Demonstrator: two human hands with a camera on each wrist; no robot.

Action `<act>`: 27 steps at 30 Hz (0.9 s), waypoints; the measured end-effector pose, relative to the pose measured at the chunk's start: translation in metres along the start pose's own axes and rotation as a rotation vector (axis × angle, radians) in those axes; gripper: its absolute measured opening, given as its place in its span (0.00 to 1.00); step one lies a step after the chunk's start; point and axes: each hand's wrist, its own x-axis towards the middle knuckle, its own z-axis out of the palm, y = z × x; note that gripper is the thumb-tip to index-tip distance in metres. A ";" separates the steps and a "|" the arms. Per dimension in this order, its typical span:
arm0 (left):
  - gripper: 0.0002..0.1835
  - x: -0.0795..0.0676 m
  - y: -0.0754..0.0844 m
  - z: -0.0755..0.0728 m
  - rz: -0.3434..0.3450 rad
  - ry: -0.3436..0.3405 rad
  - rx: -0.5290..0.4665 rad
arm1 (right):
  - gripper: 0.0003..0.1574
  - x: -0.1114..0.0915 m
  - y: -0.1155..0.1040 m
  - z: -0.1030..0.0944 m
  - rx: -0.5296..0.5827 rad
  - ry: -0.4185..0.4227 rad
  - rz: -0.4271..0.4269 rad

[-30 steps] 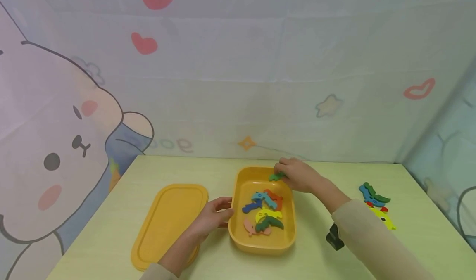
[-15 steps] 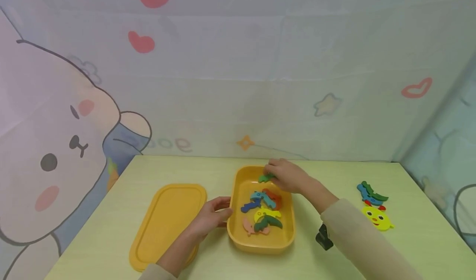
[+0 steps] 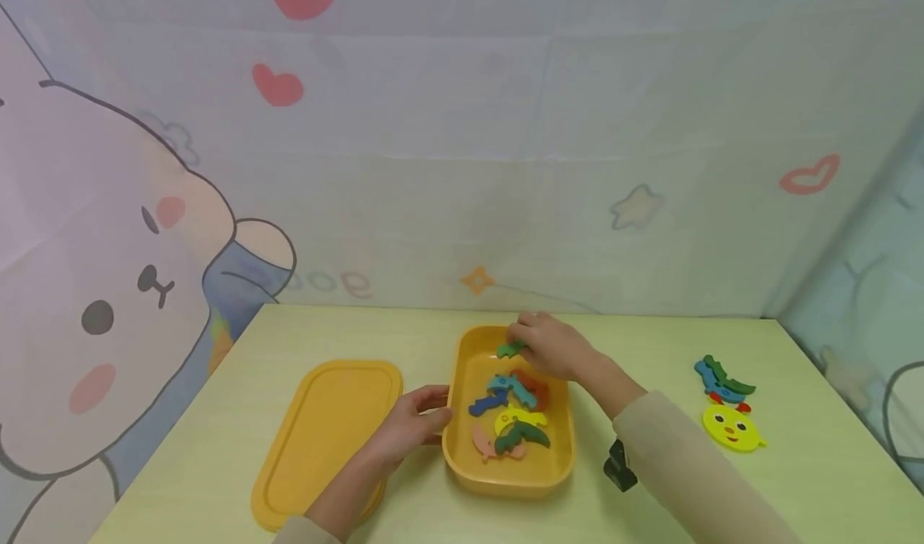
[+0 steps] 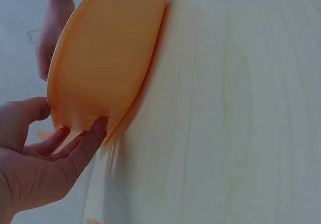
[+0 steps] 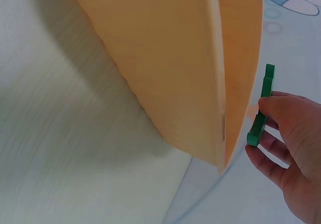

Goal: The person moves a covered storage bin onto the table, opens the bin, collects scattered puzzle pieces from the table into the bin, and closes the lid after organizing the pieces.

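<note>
My left hand [image 3: 413, 428] holds the near-left side of a yellow plastic tub [image 3: 508, 484], thumb at the rim and fingertips against the outer wall [image 4: 105, 58]. Over the tub's far end, my right hand [image 3: 552, 345] pinches a small green toy piece [image 5: 261, 111] between thumb and fingers. In the right wrist view this piece is seen edge-on, above the rim. Inside the tub lie several flat animal-shaped pieces: light blue [image 3: 521, 391], dark blue [image 3: 488, 403], orange-red [image 3: 534, 385], yellow [image 3: 530, 418], dark green [image 3: 530, 432] and pink [image 3: 482, 440].
A yellow lid [image 3: 328, 440] lies flat left of the tub. On the table's right are a yellow smiling face piece [image 3: 732, 428], a blue piece [image 3: 711, 379] and a green piece [image 3: 736, 385]. A printed cloth [image 3: 433, 167] hangs behind the table [image 3: 635, 351].
My right hand has moved left with the green toy piece, from the tub's far-right corner inward over its far end. My left hand keeps its place on the tub.
</note>
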 end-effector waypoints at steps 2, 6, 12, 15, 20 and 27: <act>0.26 0.000 0.001 0.000 0.000 0.000 0.001 | 0.06 0.000 -0.001 0.000 0.009 -0.005 0.008; 0.26 -0.001 0.004 0.000 0.008 0.002 0.001 | 0.08 -0.001 -0.003 -0.002 0.024 -0.035 0.048; 0.25 0.000 0.005 -0.001 0.018 -0.004 0.000 | 0.18 -0.002 -0.003 -0.002 -0.009 -0.060 0.101; 0.25 0.000 0.004 -0.002 0.016 -0.007 -0.001 | 0.19 -0.004 -0.002 -0.001 -0.019 -0.044 0.098; 0.25 -0.001 0.004 -0.002 0.008 -0.008 -0.001 | 0.20 -0.010 0.002 -0.001 0.001 -0.032 0.102; 0.25 -0.001 0.005 -0.001 0.018 0.003 -0.009 | 0.21 -0.025 0.015 -0.004 -0.014 -0.013 0.127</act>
